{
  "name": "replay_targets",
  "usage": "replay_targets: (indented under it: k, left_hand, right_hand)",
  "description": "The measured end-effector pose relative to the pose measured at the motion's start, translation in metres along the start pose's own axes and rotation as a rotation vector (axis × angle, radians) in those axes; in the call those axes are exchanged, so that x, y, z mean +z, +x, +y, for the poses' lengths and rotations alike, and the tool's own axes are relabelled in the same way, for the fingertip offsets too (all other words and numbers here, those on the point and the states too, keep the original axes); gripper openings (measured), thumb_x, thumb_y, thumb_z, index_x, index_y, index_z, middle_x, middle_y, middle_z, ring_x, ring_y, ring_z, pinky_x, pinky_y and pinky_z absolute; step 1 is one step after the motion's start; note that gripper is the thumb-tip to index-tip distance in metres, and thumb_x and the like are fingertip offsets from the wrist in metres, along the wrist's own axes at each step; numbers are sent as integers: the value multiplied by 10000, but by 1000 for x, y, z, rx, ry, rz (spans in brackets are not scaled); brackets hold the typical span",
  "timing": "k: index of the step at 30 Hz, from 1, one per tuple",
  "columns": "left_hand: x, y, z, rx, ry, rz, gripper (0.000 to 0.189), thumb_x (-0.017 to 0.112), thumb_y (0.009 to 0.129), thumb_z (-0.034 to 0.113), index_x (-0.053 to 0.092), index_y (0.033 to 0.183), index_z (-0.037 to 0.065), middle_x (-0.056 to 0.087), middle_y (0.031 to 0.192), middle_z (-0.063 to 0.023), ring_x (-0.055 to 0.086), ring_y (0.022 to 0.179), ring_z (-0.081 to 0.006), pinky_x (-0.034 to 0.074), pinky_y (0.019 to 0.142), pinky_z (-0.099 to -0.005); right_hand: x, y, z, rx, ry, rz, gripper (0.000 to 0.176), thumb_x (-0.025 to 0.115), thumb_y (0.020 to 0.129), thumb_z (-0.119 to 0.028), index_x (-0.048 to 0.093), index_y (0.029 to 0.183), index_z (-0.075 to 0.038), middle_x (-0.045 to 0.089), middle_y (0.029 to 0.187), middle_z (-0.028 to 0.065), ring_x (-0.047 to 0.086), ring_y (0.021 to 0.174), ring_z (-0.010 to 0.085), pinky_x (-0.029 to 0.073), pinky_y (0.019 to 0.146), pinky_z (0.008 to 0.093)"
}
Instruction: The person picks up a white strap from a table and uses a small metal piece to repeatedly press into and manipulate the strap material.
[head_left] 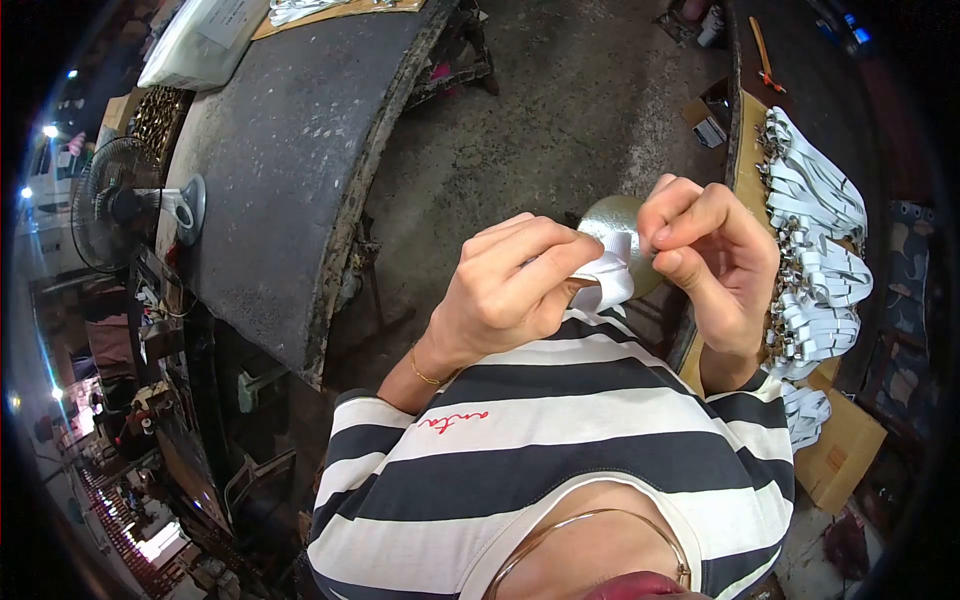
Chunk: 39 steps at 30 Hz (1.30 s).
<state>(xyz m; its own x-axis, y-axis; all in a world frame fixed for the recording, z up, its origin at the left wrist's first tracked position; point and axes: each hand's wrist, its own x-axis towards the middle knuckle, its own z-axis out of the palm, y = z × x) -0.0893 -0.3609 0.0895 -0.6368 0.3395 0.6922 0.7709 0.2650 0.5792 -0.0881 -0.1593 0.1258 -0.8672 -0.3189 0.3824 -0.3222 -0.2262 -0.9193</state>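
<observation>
My left hand (510, 285) is closed on a white webbing strap (608, 275), which loops out past its fingertips in front of my chest. Close to the strap's right side, my right hand (715, 255) has thumb and forefinger pinched together. A tiny dark bit shows at those fingertips, too small to name. Behind the strap, partly covered by both hands, is a round shiny metal disc (598, 215). On the right-hand table lie bundles of white straps with metal clips (815, 260).
A dark worktable (290, 150) stands on the left, with a fan (125, 205) beside it and a white package (205, 40) at its far end. To the right are an orange-handled tool (763, 55) and a cardboard box (840, 450). Concrete floor (550, 110) lies between the tables.
</observation>
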Motion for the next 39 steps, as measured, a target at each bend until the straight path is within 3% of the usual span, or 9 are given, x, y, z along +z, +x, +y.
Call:
replay_targets:
  k: [6,12,18,22,30,31,33,38,39]
  left_hand:
    - [0,4,-2,17,-10,5,236,733,645,-82,690,874,-45,667,762,-133,656,618,-234,505,527,-296]
    - [3,4,-7,48,4,-25,263,689,605,-68,660,862,-23,627,803,-103,614,644,-236,491,578,-323]
    - [5,7,-14,108,42,-50,248,684,605,-71,649,846,-27,618,800,-109,609,650,-242,488,575,-328]
    - [9,6,-12,96,34,-33,237,687,616,-70,651,846,-28,613,788,-109,605,641,-241,488,568,-328]
    - [7,13,-4,53,2,3,164,765,693,-31,680,833,-44,646,726,-121,633,591,-226,491,511,-294]
    - [7,13,-3,38,-3,5,161,762,691,-35,683,831,-41,649,725,-118,639,594,-225,495,514,-292]
    - [7,13,-3,25,-14,3,159,756,689,-44,686,832,-40,652,727,-117,643,596,-225,498,515,-291]
    - [6,14,0,-3,-47,-3,168,741,677,-68,691,834,-40,656,734,-123,649,601,-227,502,518,-289]
    - [6,14,0,8,-39,-3,176,741,670,-71,689,836,-41,657,737,-126,647,599,-228,500,515,-290]
  right_hand:
    - [0,5,-1,8,-292,-142,119,706,739,70,635,818,16,647,847,113,633,816,215,499,681,308]
    - [-3,11,-8,-104,-462,-223,192,714,684,101,641,830,0,643,857,104,613,785,243,490,655,327]
    - [2,11,-10,-76,-608,-223,224,674,669,148,598,828,9,622,855,112,604,781,264,488,651,337]
    - [-2,7,4,-58,-440,-212,225,631,689,173,562,838,19,611,850,128,604,780,259,488,663,334]
    - [-7,2,12,24,18,-112,115,572,874,127,549,924,26,603,906,129,559,792,143,459,680,260]
    - [-6,2,10,26,19,-113,115,572,874,127,549,924,26,603,906,129,559,792,143,459,680,260]
    - [-3,2,5,97,57,-34,152,678,892,-59,532,907,-20,575,884,118,510,826,155,416,729,283]
    - [-15,6,5,-2,-112,-153,143,718,858,-75,612,869,20,615,910,148,543,795,171,439,689,288]
    - [-14,7,3,-20,-146,-169,99,714,815,-14,633,860,20,635,907,136,590,795,179,471,696,290]
